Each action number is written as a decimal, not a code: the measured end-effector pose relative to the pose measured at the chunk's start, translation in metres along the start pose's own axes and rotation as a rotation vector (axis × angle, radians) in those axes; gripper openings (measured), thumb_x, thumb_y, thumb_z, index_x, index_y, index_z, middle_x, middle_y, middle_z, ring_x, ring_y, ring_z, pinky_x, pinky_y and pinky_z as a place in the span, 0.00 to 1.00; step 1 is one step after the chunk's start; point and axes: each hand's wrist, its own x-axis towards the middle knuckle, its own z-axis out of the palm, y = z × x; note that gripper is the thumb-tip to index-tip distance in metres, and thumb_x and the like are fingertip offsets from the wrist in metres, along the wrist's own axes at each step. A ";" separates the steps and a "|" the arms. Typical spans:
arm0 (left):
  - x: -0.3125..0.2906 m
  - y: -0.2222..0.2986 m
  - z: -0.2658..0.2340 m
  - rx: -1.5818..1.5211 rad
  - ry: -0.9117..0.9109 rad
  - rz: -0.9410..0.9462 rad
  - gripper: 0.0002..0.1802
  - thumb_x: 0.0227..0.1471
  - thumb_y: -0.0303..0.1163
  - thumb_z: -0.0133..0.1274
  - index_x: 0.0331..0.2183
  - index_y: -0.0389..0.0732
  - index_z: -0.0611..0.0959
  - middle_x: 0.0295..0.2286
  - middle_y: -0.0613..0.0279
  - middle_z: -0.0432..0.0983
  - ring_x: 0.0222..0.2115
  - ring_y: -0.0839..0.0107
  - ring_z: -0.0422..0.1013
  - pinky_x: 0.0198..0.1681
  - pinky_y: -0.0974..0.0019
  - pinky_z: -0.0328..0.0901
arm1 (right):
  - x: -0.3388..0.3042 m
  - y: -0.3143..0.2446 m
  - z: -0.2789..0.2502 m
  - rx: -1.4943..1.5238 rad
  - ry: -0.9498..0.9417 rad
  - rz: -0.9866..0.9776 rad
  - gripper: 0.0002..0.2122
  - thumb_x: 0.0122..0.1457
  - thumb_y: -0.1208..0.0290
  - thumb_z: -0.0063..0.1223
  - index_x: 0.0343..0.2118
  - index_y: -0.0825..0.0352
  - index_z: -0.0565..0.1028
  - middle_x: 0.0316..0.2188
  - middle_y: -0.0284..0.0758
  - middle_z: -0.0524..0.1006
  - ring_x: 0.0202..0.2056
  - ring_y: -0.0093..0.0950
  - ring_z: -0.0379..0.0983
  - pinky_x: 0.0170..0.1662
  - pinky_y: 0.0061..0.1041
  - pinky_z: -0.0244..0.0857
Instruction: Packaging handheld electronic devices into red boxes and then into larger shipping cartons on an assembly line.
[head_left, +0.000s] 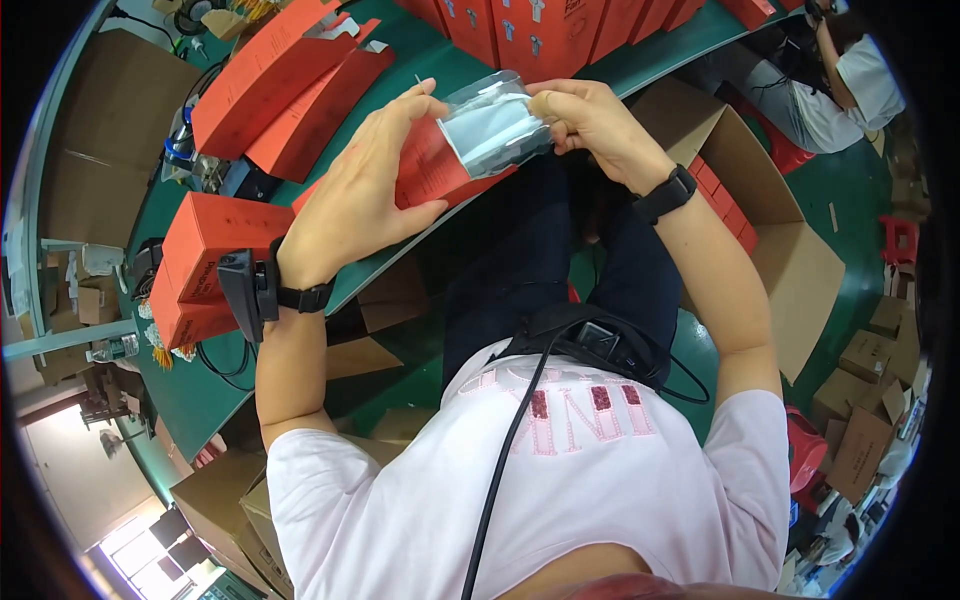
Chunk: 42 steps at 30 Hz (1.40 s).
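Note:
An open red cardboard box (428,168) lies slanted at the front edge of the green table. My left hand (352,190) is wrapped over it, thumb on the near side and fingers at the far side. Out of the box's right end sticks a clear plastic bag (497,95) with a pale, flat-looking item (495,130) in it; what the item is I cannot make out. At the bag's right end, my right hand (588,122) pinches the plastic between thumb and curled fingers.
Open red boxes (285,90) lie on the green table (405,75) at the far left, and a closed red box (215,255) stands left of my left wrist. Upright red boxes (540,30) line the back. At right, a large open carton (765,165) holds red boxes.

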 end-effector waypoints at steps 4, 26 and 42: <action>-0.005 -0.010 -0.002 -0.001 -0.095 -0.115 0.41 0.38 0.24 0.66 0.54 0.41 0.66 0.59 0.46 0.63 0.61 0.48 0.59 0.63 0.54 0.59 | 0.008 0.027 -0.009 0.033 0.156 0.022 0.16 0.61 0.65 0.56 0.47 0.71 0.78 0.28 0.26 0.75 0.24 0.15 0.70 0.30 0.19 0.69; -0.015 -0.023 0.037 0.054 0.311 -0.185 0.37 0.39 0.34 0.71 0.49 0.41 0.71 0.45 0.54 0.72 0.48 0.51 0.67 0.53 0.53 0.62 | -0.007 -0.065 0.041 -0.990 0.347 -0.833 0.11 0.65 0.68 0.48 0.33 0.73 0.73 0.25 0.49 0.76 0.30 0.48 0.76 0.35 0.41 0.68; -0.008 -0.027 0.037 0.127 0.315 -0.073 0.35 0.39 0.37 0.70 0.48 0.38 0.72 0.45 0.48 0.71 0.50 0.48 0.67 0.53 0.51 0.62 | 0.020 -0.018 0.052 -1.189 0.279 -1.177 0.04 0.54 0.78 0.50 0.29 0.75 0.72 0.33 0.44 0.70 0.36 0.42 0.70 0.37 0.37 0.71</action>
